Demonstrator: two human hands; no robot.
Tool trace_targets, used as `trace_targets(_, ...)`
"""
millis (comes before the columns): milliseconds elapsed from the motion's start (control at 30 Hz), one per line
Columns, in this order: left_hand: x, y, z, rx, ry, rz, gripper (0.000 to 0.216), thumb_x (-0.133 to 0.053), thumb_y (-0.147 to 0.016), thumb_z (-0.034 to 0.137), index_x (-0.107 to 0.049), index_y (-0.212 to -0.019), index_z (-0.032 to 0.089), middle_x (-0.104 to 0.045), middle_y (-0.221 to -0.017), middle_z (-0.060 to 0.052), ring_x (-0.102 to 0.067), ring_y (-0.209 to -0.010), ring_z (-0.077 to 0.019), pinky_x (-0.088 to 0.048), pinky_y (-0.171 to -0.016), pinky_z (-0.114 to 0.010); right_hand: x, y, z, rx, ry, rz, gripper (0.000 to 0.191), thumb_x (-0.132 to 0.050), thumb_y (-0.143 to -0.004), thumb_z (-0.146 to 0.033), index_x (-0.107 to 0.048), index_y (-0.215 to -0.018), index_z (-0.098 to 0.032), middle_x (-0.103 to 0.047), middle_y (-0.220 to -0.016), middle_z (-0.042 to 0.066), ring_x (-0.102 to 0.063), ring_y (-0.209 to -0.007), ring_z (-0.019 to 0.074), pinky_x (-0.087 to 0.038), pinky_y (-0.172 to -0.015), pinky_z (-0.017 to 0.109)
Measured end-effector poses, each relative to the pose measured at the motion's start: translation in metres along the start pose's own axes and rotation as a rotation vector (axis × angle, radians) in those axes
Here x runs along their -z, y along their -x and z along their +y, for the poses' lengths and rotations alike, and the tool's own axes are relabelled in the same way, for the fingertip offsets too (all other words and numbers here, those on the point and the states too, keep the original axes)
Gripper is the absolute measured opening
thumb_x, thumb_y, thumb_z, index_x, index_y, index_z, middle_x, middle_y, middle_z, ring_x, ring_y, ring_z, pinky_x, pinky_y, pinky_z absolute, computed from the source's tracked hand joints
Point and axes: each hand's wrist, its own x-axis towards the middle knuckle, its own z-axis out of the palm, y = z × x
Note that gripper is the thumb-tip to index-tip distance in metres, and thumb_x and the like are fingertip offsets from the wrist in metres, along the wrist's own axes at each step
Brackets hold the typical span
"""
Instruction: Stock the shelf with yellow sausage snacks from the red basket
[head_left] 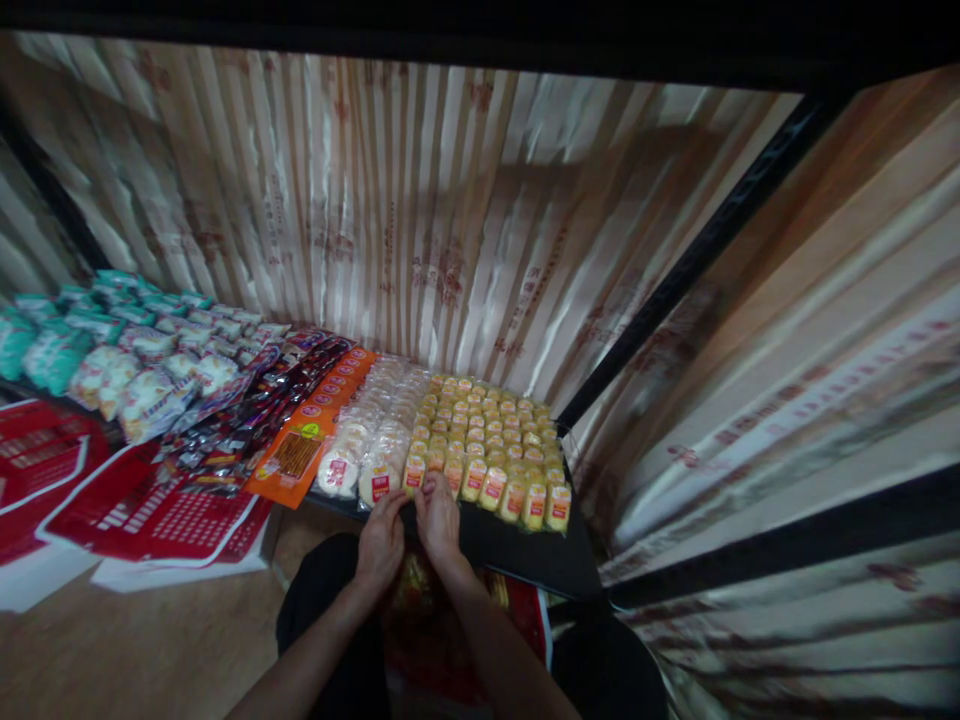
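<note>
Both bare hands meet at the front edge of a flat black shelf (517, 553). Taking that meeting place as the centre of the clock, with twelve straight ahead, a small yellow oblong packet in clear plastic with a red-and-orange label (415, 470) stands at twelve, the front-left corner of a block of similar yellow packets (480, 435) spreading from twelve to two. The left hand (381, 545) comes in from seven, the right hand (439, 518) from five; the fingers of both are bent in at the packet's lower end. Whether they pinch it or merely press it cannot be told.

At eleven lie clear-wrapped rounds of pale white cakes (338, 472), and beyond them, towards ten, a flat bright orange plastic packet (298, 458).

The step appears to be squaring up this corner packet. Light, even pressure from both sides would suit the soft-looking wrap, with the label kept facing six and the left fingertips kept clear of the neighbouring white cakes.
</note>
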Motion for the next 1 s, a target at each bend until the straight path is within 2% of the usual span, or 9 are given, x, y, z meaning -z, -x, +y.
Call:
trace_targets(167,0.007,0.008,-0.008,-0.015,-0.107,0.129,0.038,-0.038,-0.076,0.008,-0.062,-0.105,0.016,-0.059,-0.104,-0.009,-0.057,-0.101,-0.0191,-0.049,-0.092,-0.036,-0.005,0.005,0.004,-0.009,-0.036,0.034,0.014,-0.038,-0.082,-0.027,-0.048,-0.090,-0.020,-0.057,-0.071,0.001,-0.057,-0.059,0.0155,-0.043,-0.059,0.027)
trace_targets(267,0.009,0.008,-0.014,-0.018,-0.162,0.218,0.038,-0.038,-0.079,0.009,-0.058,-0.111,0.015,-0.055,-0.109,-0.010,-0.054,-0.105,-0.0205,-0.048,-0.093,-0.039,-0.007,0.005,0.003,-0.010,-0.047,0.019,0.018,-0.038,-0.083,-0.029,-0.048,-0.094,-0.020,-0.057,-0.072,0.000,-0.057,-0.061,0.0148,-0.043,-0.060,0.025)
trace_targets(367,0.010,0.003,-0.019,-0.039,-0.196,0.253,0.038,-0.037,-0.081,0.009,-0.058,-0.112,0.015,-0.052,-0.116,-0.012,-0.051,-0.109,-0.0216,-0.047,-0.095,-0.041,-0.008,0.003,0.000,-0.030,-0.048,0.007,0.017,-0.039,-0.082,-0.031,-0.049,-0.092,-0.020,-0.056,-0.071,0.000,-0.056,-0.060,0.0144,-0.043,-0.059,0.024)
trace_targets(633,0.017,-0.003,-0.026,-0.045,-0.182,0.188,0.042,-0.036,-0.080,0.006,-0.058,-0.114,0.018,-0.051,-0.119,-0.009,-0.049,-0.114,-0.0205,-0.043,-0.100,-0.040,-0.007,0.003,-0.001,-0.008,-0.025,0.026,0.018,-0.038,-0.082,-0.028,-0.051,-0.091,-0.019,-0.056,-0.071,0.000,-0.056,-0.060,0.0141,-0.042,-0.059,0.024)
trace_targets(833,0.020,-0.001,-0.027,-0.060,-0.193,0.158,0.044,-0.037,-0.077,0.004,-0.058,-0.114,0.017,-0.051,-0.120,-0.010,-0.048,-0.115,-0.0214,-0.042,-0.101,-0.041,-0.010,0.007,-0.003,0.034,0.021,0.004,0.021,-0.034,-0.084,-0.025,-0.054,-0.083,-0.019,-0.055,-0.073,0.002,-0.055,-0.065,0.0149,-0.042,-0.063,0.025)
trace_targets(1000,0.022,0.005,-0.022,-0.090,-0.209,0.148,0.047,-0.036,-0.076,0.003,-0.057,-0.116,0.016,-0.053,-0.122,-0.010,-0.048,-0.114,-0.0213,-0.041,-0.101,-0.040,-0.008,0.009,0.001,0.051,-0.029,-0.025,0.021,-0.038,-0.084,-0.026,-0.056,-0.092,-0.018,-0.057,-0.077,0.002,-0.055,-0.068,0.0137,-0.044,-0.066,0.024)
